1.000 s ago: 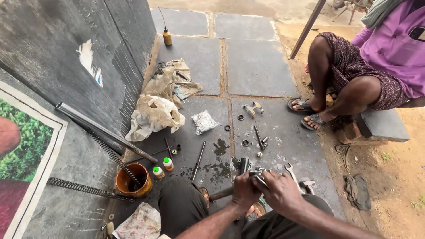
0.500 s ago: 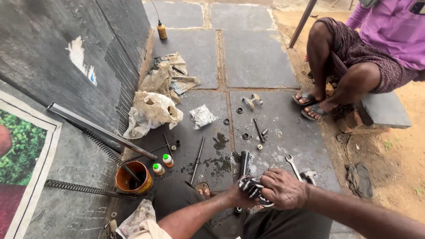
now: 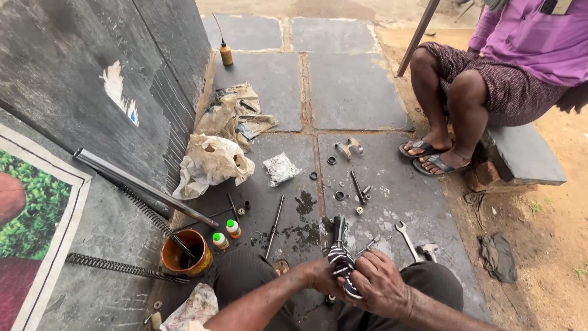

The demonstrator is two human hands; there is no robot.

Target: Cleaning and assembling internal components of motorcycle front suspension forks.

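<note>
My left hand [image 3: 313,276] and my right hand [image 3: 381,285] are together low in the head view, just above my knees. Both grip a black-and-white striped rag [image 3: 340,262] wrapped around a short black metal cylinder [image 3: 339,229]. The cylinder's bare upper end sticks up and away from me. My right hand covers the rag's lower part, and the cylinder's lower end is hidden.
On the oil-stained stone slabs lie a spanner [image 3: 407,238], a thin rod [image 3: 273,226], bolts [image 3: 359,187] and rings. At left are an orange bowl [image 3: 185,255], two small bottles [image 3: 226,234], springs [image 3: 121,267], a steel tube [image 3: 139,183] and plastic bags [image 3: 211,160]. A seated person [image 3: 490,79] is at right.
My hands have closed round the striped rag and the black cylinder, which now points up between them. The view has tilted, and the floor parts lie as before.
</note>
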